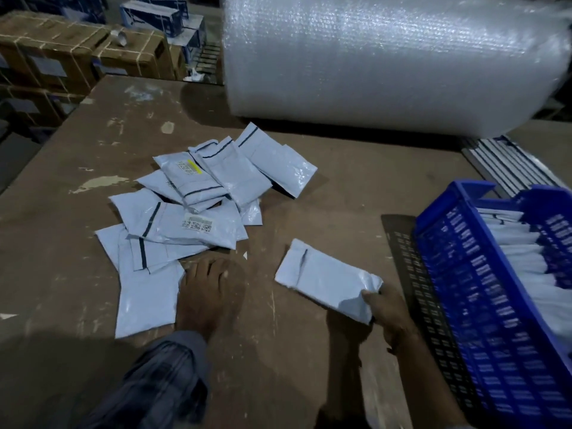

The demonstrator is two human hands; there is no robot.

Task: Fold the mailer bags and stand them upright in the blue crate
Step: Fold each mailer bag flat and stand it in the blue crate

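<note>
Right hand (390,314): grips the near right corner of a folded white mailer bag (328,278); thumb curled over the top of the corner, the other fingers hidden beneath it.
Held mailer bag: lies just above or on the brown table (356,168), which one I cannot tell; it stretches away from the fingers up and to the left, its dark seal strip at the far end; just left of the crate.
Left hand: not seen; what shows at lower centre is a bare foot (210,292) resting on the table, toes touching the near edge of the pile, a checked trouser leg (161,379) behind it.
Pile of mailer bags (198,209): loose, overlapping, flat on the table left of centre; two show barcode labels.
Blue crate (483,305): perforated plastic, at the right edge, tilted in view; white bags (520,243) stand on edge in a row inside.
Bubble wrap roll (387,60): large, lying across the far side of the table.
Cardboard boxes (77,54): strapped, stacked beyond the table, upper left.
</note>
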